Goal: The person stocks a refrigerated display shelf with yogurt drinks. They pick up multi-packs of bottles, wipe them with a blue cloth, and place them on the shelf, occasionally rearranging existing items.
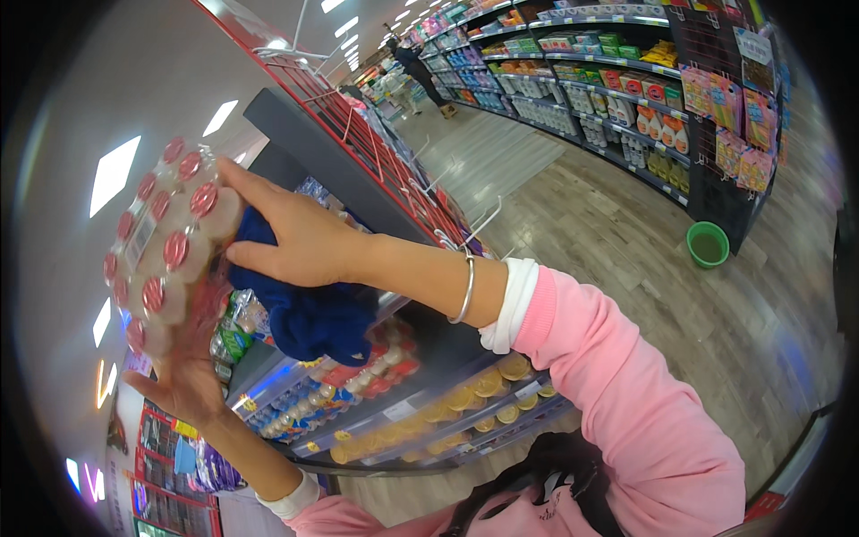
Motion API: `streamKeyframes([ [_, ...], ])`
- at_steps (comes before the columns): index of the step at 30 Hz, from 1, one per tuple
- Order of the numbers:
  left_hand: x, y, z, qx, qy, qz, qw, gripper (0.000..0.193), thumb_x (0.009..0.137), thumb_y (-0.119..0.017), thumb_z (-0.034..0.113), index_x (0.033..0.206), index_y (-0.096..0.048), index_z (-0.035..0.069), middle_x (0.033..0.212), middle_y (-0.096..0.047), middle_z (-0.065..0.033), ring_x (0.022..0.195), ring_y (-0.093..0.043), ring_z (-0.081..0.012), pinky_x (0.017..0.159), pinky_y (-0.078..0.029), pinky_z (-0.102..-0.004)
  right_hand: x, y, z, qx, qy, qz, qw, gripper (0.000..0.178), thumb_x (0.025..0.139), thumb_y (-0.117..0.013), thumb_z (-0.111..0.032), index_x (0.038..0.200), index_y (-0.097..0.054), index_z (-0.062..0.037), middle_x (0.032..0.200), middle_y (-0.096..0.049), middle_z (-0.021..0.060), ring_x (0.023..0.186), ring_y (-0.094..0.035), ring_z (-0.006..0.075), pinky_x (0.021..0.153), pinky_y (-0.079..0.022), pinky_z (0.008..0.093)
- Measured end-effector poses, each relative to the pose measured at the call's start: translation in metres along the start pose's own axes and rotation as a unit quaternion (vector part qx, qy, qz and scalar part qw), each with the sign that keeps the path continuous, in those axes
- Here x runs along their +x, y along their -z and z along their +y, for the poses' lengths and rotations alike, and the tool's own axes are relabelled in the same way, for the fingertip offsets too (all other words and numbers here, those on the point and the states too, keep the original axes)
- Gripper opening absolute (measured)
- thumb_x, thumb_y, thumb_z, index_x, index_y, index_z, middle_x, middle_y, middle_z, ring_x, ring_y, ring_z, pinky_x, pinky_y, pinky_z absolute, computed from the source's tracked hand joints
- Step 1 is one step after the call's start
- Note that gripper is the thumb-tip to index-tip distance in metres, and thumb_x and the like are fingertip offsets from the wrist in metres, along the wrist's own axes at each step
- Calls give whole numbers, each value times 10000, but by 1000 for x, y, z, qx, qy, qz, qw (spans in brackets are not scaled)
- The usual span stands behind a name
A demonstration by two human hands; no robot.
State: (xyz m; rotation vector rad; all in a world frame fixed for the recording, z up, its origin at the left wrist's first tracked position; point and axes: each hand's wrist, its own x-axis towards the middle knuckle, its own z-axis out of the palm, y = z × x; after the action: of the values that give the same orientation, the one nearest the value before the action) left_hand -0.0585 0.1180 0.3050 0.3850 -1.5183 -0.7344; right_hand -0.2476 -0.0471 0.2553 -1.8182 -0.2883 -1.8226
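Note:
A clear-wrapped pack of small pale bottles with red foil lids (176, 251) is raised at the left, tilted above the shelf. My left hand (192, 389) supports it from below, thumb out to the side and the other fingers partly hidden behind it. My right hand (291, 233) holds a bunched dark blue cloth (300, 309) under its palm, its fingertips reaching the near edge of the pack. The cloth hangs over the shelf goods and hides some of them.
Below my arms, a shelf carries red-and-white bottle packs (385, 362) and yellow-lidded round tubs (483, 385). A red wire rack with hooks (358, 125) rises beyond my right forearm. Across the aisle stand stocked shelves (591, 72), a green bucket (707, 244) and a distant person (419, 70).

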Motion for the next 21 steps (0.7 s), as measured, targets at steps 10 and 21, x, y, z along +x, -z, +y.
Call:
streamKeyframes([
  [10,-32,8,-60,64,-76,252,963,603,931,-515,505,1379,-386,122,1315,-517,-82,1204,-509,-243,997,-453,-439,-20,-2,21,1,6,-41,999,767,843,-638,-115,1480,-214,-65,1482,-336,181,1372,-343,308,1107,-295,372],
  [21,-110,20,-39,105,-16,277,955,561,909,-545,396,1364,-427,90,1310,-536,-133,1177,-547,-292,964,-481,-465,-44,-7,2,-58,60,-106,991,702,810,-600,-107,1453,-320,-102,1434,-411,175,1301,-422,352,1032,-402,392],
])
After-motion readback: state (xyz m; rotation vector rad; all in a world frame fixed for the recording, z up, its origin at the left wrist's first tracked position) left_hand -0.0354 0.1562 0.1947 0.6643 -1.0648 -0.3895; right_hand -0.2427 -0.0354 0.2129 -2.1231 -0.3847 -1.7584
